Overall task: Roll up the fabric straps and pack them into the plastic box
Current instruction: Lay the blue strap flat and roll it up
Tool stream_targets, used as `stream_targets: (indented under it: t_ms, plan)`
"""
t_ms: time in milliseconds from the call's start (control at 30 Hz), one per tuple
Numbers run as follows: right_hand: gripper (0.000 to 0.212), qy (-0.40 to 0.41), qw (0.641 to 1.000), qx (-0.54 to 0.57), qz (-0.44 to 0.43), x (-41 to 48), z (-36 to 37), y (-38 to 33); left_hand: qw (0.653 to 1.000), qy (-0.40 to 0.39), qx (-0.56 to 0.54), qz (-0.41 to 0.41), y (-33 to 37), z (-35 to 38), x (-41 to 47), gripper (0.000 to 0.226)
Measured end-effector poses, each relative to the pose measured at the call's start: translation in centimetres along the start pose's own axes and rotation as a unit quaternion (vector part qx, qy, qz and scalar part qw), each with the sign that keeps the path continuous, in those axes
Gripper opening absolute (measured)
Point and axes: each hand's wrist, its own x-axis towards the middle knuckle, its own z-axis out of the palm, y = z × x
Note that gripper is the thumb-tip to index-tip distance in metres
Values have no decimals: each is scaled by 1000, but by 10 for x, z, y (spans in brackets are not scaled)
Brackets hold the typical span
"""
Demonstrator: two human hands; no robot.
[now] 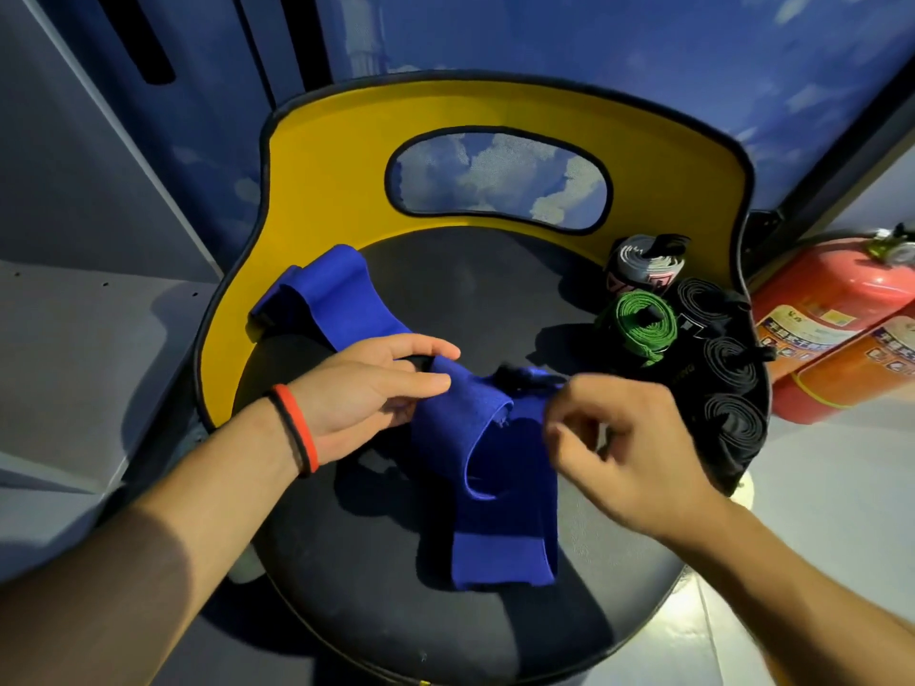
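A long blue fabric strap (pixel 495 487) lies unrolled across the black chair seat (pixel 396 611), one end trailing toward the back left. My left hand (pixel 376 393) pinches the strap near its middle. My right hand (pixel 619 438) is blurred, fingers curled just right of the strap's black end piece (pixel 515 376); whether it touches the strap is unclear. At the seat's right edge sit rolled straps: a green one (pixel 638 324), a grey-and-pink one (pixel 643 264) and several black ones (pixel 728 378). No plastic box is in view.
The chair has a yellow backrest (pixel 336 190) with an oval opening. Two red fire extinguishers (pixel 832 309) lie on the floor to the right. A grey shelf or cabinet (pixel 74 314) stands on the left. A blue sky-print wall is behind.
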Motion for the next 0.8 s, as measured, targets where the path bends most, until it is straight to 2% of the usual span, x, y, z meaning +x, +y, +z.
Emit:
stream_targets:
  t_ms: [33,67,167,233,300,400,467,567,667,733,800]
  plan:
    - [10,32,999,-12,23,2,-1,3,1000,-14,-3,2,0,-2,0,31]
    - [22,38,998,-32,49,5,0,5,1000,-27,-1,2,1,-2,0,32]
    - [55,-29,993,-57,95,6,12,15,998,-52,19,4,-1,-2,0,30]
    - [49,-54,992,-73,84,6,20,22,996,-75,35,10,1,-2,-2,31]
    - [39,-117,983,-114,82,6,23,28,995,-87,31,20,7,-6,-4,29]
    - [49,-267,938,-199,101,-3,27,35,997,-64,-9,47,23,-19,-9,27]
    - [58,-316,912,-240,105,-8,28,37,996,-27,-41,68,32,-29,-13,26]
    - [66,-314,896,-304,79,-11,25,38,992,39,-42,117,38,-42,-13,55]
    - [72,-328,878,-343,55,-11,20,33,984,73,-16,163,41,-50,-10,73]
    - [72,-349,862,-365,37,-13,22,31,981,86,46,166,41,-55,-7,85]
    - [75,-352,859,-371,29,-13,25,32,971,105,135,167,38,-57,-4,86]
